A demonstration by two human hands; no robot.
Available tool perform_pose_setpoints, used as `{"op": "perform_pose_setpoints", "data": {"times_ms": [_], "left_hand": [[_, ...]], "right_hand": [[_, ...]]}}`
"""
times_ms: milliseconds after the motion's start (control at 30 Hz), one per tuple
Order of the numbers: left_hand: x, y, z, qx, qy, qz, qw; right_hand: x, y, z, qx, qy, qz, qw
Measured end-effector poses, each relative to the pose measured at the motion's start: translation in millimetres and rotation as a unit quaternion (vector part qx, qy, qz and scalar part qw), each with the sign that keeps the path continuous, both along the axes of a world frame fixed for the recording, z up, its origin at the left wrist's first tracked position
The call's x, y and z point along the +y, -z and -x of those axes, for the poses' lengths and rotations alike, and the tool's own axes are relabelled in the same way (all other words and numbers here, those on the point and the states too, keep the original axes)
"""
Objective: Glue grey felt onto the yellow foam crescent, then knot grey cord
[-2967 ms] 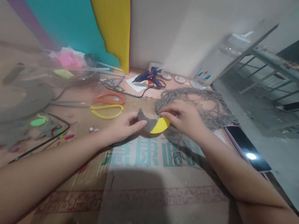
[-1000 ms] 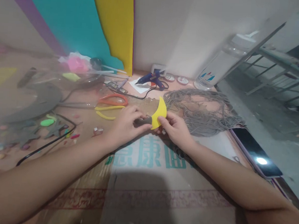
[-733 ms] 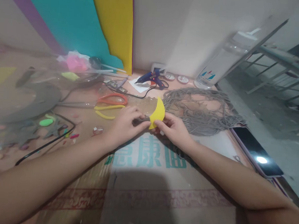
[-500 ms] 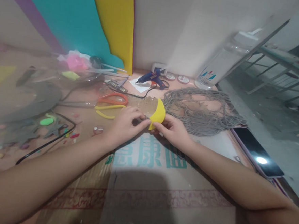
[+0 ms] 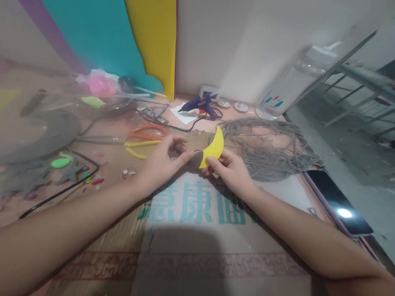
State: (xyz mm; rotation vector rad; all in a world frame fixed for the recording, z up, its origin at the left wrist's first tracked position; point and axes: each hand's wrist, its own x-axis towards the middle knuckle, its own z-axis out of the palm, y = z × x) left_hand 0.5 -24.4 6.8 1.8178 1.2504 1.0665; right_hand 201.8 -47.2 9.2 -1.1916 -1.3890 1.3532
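A yellow crescent-shaped piece (image 5: 217, 145) is held up over the middle of the table, its lower end between the thumb and fingers of my right hand (image 5: 228, 166). To its left, my left hand (image 5: 169, 159) is closed around a thin grey strand (image 5: 198, 152), whose end runs to the crescent's lower left edge. The fingertips of my left hand are partly hidden and blurred. Beyond my left hand lie scissors with orange and yellow handles (image 5: 147, 132).
A blue glue gun (image 5: 202, 104) lies on white paper at the back. Grey cord (image 5: 274, 164) is heaped right of my hands, with a clear bottle (image 5: 282, 91) behind and a phone (image 5: 339, 200) at the right edge. Small colored pieces and a black cable (image 5: 62, 192) lie left.
My left hand has shifted slightly left, away from the yellow piece. The crescent has tilted more upright and moved a little right, showing the grey strand beside it.
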Motion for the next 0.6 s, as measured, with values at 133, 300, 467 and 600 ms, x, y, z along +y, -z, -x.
{"op": "perform_pose_setpoints", "data": {"times_ms": [133, 300, 467, 600], "left_hand": [[2.8, 1.2, -0.5, -0.030, 0.016, 0.052, 0.998], [5.4, 6.9, 3.7, -0.025, 0.088, 0.060, 0.994], [2.5, 8.9, 5.2, 0.026, 0.082, 0.051, 0.995], [-2.2, 5.8, 4.5, 0.085, 0.096, 0.041, 0.991]], "right_hand": [[1.2, -1.6, -1.4, 0.005, 0.031, 0.000, 1.000], [2.2, -1.7, -2.1, -0.015, 0.032, -0.009, 0.999], [3.4, -2.9, -3.4, -0.053, 0.049, -0.001, 0.997], [2.6, -4.3, -4.1, -0.089, 0.051, -0.003, 0.995]]}}
